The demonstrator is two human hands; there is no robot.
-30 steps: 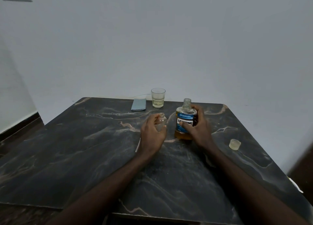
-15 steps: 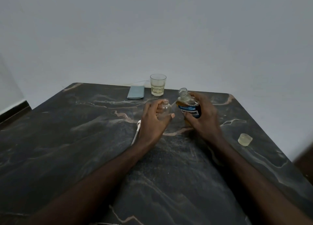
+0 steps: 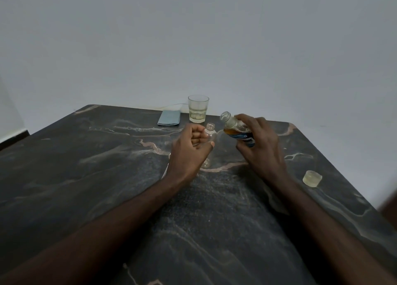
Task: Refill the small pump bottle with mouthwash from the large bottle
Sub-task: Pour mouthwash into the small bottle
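Note:
A small clear bottle [image 3: 210,134] with an open neck stands upright on the dark marble table [image 3: 86,166]; my left hand [image 3: 189,149] is wrapped around it. My right hand [image 3: 257,147] grips the large mouthwash bottle [image 3: 236,130], amber liquid inside and a blue label, lifted and tilted left so its open mouth points toward the small bottle's neck. The two mouths are a short way apart. No liquid is seen flowing. The pump top, a thin white piece [image 3: 165,171], lies mostly hidden behind my left wrist.
The large bottle's clear cap [image 3: 312,178] lies on the table to the right. A glass [image 3: 198,108] holding a little pale liquid and a light blue folded cloth [image 3: 169,117] sit at the table's far edge against the wall.
My right hand lifted the large bottle off the table and tilted it leftward toward the small bottle. My left hand kept its hold on the small bottle.

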